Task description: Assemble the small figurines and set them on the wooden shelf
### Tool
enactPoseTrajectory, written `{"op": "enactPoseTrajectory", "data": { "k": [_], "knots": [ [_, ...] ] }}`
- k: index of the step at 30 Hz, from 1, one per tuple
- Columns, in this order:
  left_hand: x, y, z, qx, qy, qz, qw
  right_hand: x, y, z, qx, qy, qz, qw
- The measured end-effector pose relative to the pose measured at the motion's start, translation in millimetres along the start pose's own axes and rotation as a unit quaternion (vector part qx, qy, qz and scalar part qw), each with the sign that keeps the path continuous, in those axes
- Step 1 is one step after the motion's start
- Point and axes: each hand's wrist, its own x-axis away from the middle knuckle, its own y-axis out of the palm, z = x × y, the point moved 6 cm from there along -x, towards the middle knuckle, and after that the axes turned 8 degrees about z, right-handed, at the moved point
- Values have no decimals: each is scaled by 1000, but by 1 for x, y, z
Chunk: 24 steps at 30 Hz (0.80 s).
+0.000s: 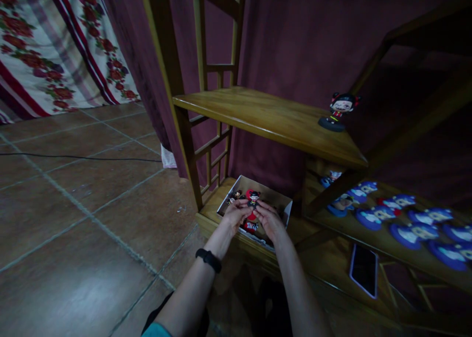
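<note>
Both my hands hold one small black-haired figurine by its dark base, above a shallow white cardboard box. My left hand grips the base from the left, fingers closed. From the other side, my right hand is closed on the same base. The figurine stands upright with its face toward me. Inside the box lie more small figurines in red and black, partly covered by my hands; one red-and-white figurine shows below my fingers.
The box sits on the low wooden shelf. A similar figurine stands at the right end of the upper shelf board. Several blue-based figurines line the right shelf. Below them lies a phone. A black cable crosses the tiled floor.
</note>
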Motion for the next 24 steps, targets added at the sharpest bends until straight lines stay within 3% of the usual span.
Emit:
{"op": "enactPoseTrajectory", "data": {
  "k": [12,24],
  "knots": [
    [2,7,2,-45,26,-54,997,2,-1,-1,5,-3,3,1000],
    [-1,-2,4,-53,56,21,997,3,7,2,-6,20,-14,1000]
  ]
}}
